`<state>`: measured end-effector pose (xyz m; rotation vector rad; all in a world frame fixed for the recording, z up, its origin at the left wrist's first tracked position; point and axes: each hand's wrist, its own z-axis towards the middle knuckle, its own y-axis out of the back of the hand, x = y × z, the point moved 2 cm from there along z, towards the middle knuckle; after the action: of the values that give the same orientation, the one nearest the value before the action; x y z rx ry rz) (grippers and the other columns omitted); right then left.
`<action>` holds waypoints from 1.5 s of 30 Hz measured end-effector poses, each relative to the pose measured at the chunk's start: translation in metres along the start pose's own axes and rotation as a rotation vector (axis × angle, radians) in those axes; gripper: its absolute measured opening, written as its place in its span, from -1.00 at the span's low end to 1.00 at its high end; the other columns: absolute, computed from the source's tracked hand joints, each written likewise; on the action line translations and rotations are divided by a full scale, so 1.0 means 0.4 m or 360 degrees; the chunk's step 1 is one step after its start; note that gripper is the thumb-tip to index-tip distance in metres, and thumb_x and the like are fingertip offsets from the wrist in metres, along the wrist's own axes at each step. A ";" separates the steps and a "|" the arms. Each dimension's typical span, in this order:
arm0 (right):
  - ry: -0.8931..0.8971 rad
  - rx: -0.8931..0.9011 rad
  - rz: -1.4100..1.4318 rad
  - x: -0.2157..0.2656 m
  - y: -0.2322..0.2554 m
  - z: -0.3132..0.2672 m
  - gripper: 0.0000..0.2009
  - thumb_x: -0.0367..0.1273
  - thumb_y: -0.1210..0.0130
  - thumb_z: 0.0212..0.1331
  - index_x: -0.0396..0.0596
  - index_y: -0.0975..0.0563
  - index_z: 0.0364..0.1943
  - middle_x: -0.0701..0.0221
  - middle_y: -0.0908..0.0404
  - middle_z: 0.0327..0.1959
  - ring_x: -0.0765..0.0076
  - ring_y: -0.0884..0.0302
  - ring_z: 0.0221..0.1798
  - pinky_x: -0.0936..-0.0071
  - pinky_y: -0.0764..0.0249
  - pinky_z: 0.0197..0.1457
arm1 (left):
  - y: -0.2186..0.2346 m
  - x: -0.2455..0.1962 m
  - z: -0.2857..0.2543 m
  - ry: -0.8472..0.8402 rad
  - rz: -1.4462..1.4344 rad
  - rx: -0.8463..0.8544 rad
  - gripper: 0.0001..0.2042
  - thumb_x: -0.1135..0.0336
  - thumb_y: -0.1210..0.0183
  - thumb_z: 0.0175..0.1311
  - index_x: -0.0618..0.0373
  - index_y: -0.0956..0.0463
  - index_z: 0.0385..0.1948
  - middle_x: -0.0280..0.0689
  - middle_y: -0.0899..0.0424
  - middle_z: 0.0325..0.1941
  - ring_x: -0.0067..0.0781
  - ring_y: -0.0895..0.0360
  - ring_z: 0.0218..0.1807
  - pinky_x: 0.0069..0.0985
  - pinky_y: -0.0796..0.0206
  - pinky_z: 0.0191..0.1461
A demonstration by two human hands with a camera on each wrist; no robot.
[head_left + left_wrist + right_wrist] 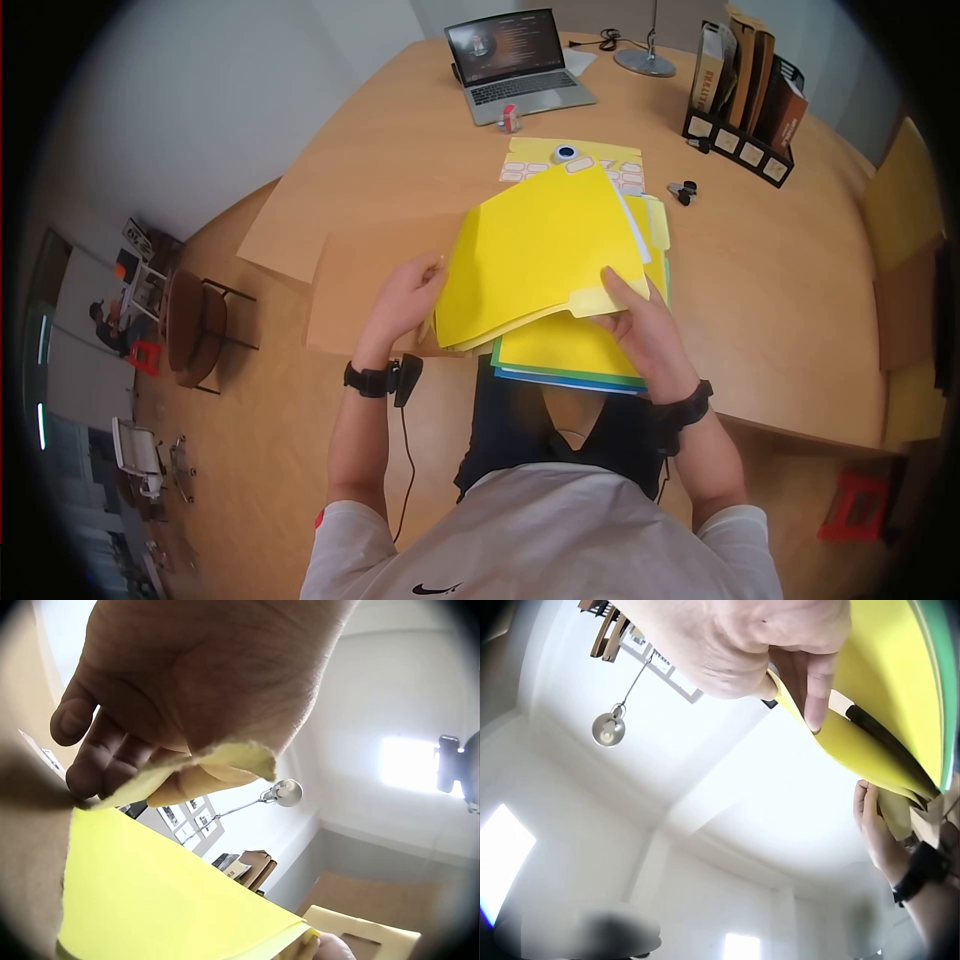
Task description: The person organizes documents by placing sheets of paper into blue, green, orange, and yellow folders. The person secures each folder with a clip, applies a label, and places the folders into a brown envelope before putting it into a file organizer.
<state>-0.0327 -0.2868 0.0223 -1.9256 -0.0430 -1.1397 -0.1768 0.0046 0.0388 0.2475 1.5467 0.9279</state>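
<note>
A bright yellow folder (540,240) is held tilted above a stack of yellow, green and blue folders (570,355) at the table's near edge. At its lower right corner, the right hand (650,335) pinches it by the pale tab (597,302), thumb on top and fingers beneath. The left hand (405,300) is at the folder's left edge with curled fingers. In the left wrist view a pale yellow edge (232,759) crosses the left hand (187,675). From the right wrist, the right hand (757,637) has fingers inside the opened yellow folder (855,754).
Brown folders (370,290) lie under the left hand. Beyond the stack are a label sheet (520,172) with a tape roll (566,153), a laptop (525,85), a red dispenser (509,118) and black clips (684,192). A book rack (740,150) and lamp base (645,64) stand at the back.
</note>
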 end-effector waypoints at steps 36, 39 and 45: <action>0.0531 -0.0238 -0.1036 -0.034 0.031 -0.004 -0.62 -0.37 -0.05 0.48 -0.35 -0.40 0.23 0.23 -0.59 0.06 0.30 -0.72 -0.04 0.43 -0.80 -0.19 | 0.010 0.013 0.005 0.0003 -0.0071 -0.0027 -0.79 0.32 -0.07 0.47 0.26 -0.43 -0.36 -0.38 -0.43 -0.50 -0.64 -0.32 -0.40 -0.58 -0.21 -0.32; 0.0651 -0.0324 -0.1251 -0.048 0.039 -0.003 -0.61 -0.37 -0.05 0.47 -0.38 -0.41 0.23 0.13 -0.64 -0.01 0.25 -0.74 -0.09 0.43 -0.77 -0.22 | 0.008 0.005 0.003 0.0000 -0.0098 -0.0028 -0.79 0.32 -0.07 0.47 0.26 -0.43 -0.36 -0.38 -0.43 -0.50 -0.64 -0.31 -0.40 -0.57 -0.21 -0.32; 0.0895 -0.0334 -0.1731 -0.033 0.020 -0.018 -0.62 -0.40 -0.04 0.45 -0.43 -0.42 0.21 -0.14 -0.67 -0.22 -0.02 -0.76 -0.22 0.32 -0.63 -0.23 | 0.008 0.000 0.003 -0.0013 -0.0060 -0.0034 -0.78 0.30 -0.08 0.47 0.26 -0.43 -0.36 -0.38 -0.43 -0.51 -0.63 -0.31 -0.41 -0.56 -0.22 -0.32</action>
<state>-0.0419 -0.2918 0.0089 -1.6532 -0.7561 -2.4385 -0.1768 0.0070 0.0410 0.2062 1.5280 0.9120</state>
